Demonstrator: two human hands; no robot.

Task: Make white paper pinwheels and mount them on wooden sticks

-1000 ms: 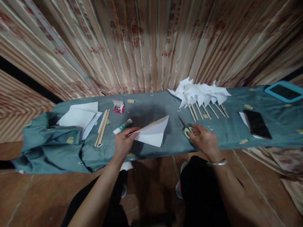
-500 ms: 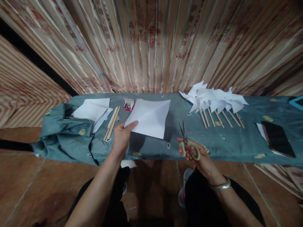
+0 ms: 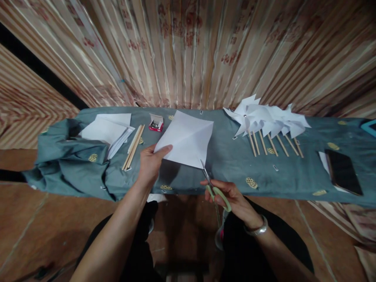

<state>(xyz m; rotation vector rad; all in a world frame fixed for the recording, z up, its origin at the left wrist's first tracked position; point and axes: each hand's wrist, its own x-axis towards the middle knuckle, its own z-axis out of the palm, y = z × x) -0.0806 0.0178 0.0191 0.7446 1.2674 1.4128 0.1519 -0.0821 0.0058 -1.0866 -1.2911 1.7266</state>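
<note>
While my left grip (image 3: 151,160) is pinching the white paper (image 3: 190,135) by its left corner, my right grip (image 3: 229,196) is holding the green scissors (image 3: 207,176) by the handles. The paper seems to be floating over the table (image 3: 235,168), out in front of me, and the scissor tips are pointing in at its near right corner. I am not seeing well enough to tell if the paper is sitting between the blades.

Some things could be going wrong from here. Nothing is holding up the far side of the paper, so it could be bending or swinging away, and a cut could be coming out wobbly. If the blades are going too deep, the paper could be ripping right through the middle. My left thumb is resting well apart from the blades, so a nip is looking unlikely.

The little red box (image 3: 155,128) is standing with its flap up, and it is holding small shiny bits (image 3: 154,124), too tiny for me to name. Because it is sitting near the paper, a bump could be tipping it and spilling the bits
</note>
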